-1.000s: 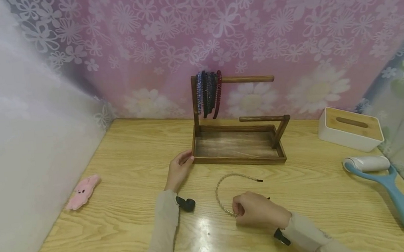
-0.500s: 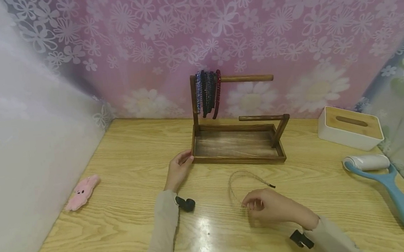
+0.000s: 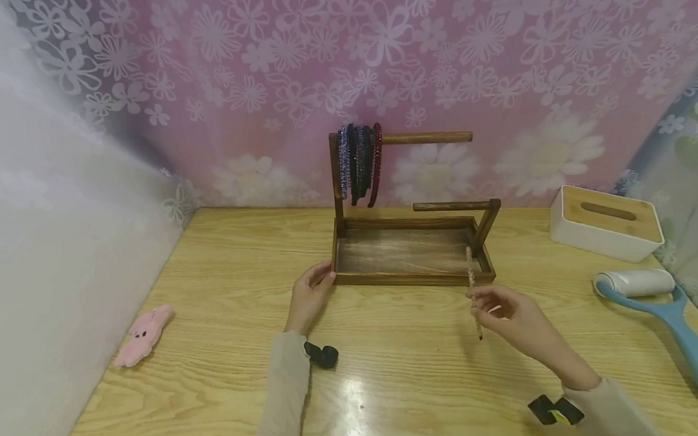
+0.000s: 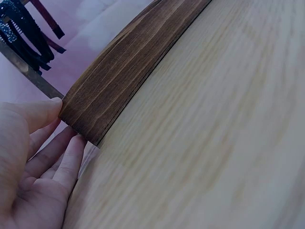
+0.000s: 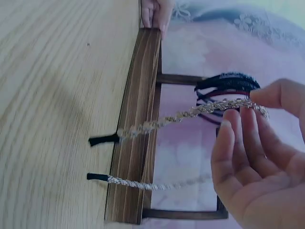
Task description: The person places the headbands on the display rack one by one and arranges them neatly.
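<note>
My right hand (image 3: 516, 317) pinches a beaded, gold-silver headband (image 3: 471, 273) between thumb and fingers. It is held up before the right front of a dark wooden rack (image 3: 413, 280), edge-on in the head view. The right wrist view shows the black tips of the headband (image 5: 104, 140) pointing away from the palm. My left hand (image 3: 309, 296) grips the rack's left front corner; in the left wrist view the thumb lies against the corner of the wooden wall (image 4: 128, 67), fingers at its end. Several dark, blue and red headbands (image 3: 362, 165) hang on the rack's upper bar (image 3: 429, 137).
A lower bar (image 3: 452, 205) rises over the tray's right side. At the far right stand a white tissue box (image 3: 605, 223) with a wooden lid and a blue-handled lint roller (image 3: 676, 328). A pink plush toy (image 3: 143, 336) lies on the left.
My right hand has lifted the headband off the table, moved right and toward the rack, and turned it edge-on. The left hand stays at the rack's corner.
</note>
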`<state>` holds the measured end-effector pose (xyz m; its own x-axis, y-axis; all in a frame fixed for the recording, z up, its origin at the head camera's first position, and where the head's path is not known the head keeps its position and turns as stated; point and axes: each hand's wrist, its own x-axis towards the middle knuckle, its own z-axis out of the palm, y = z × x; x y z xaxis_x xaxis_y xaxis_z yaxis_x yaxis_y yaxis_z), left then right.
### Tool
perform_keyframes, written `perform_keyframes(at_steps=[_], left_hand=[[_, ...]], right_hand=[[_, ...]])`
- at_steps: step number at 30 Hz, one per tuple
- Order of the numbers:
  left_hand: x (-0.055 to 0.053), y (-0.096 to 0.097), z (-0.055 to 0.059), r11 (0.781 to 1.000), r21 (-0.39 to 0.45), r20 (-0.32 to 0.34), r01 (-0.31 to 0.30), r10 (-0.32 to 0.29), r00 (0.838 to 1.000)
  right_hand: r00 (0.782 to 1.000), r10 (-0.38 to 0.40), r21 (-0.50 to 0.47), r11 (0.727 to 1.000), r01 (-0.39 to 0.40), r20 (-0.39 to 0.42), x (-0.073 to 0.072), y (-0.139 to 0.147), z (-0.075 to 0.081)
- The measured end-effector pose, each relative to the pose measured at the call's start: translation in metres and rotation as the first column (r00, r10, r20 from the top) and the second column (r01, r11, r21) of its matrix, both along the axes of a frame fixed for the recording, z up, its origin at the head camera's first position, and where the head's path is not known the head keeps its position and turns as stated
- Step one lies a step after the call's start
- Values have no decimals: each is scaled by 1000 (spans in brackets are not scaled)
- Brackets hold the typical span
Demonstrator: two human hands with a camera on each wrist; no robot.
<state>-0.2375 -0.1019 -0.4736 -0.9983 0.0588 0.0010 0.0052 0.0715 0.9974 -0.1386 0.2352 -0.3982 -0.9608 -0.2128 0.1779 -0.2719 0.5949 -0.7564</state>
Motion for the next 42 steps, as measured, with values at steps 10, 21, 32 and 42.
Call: perform_keyframes(at_steps=[10,21,32,42], left_hand=[[-1,1,-1,1000,10,2,-10,10,1000],[-1,1,0,1000,1,-4,-9,9,1000],[-18,0,-33,1000,4,-12,-28,28,1000],[-18,-2,-36,999,-21,-37,-31,31,999]], right_hand=[[979,-201,-167,964,205,42,-6,18,1],[959,-259,-263,939,223,-111,-34,40,26],[974,-153,-463,884,60,-165,-81,49,62],[981,-133,-578,815,29,-139,-111,25,88]])
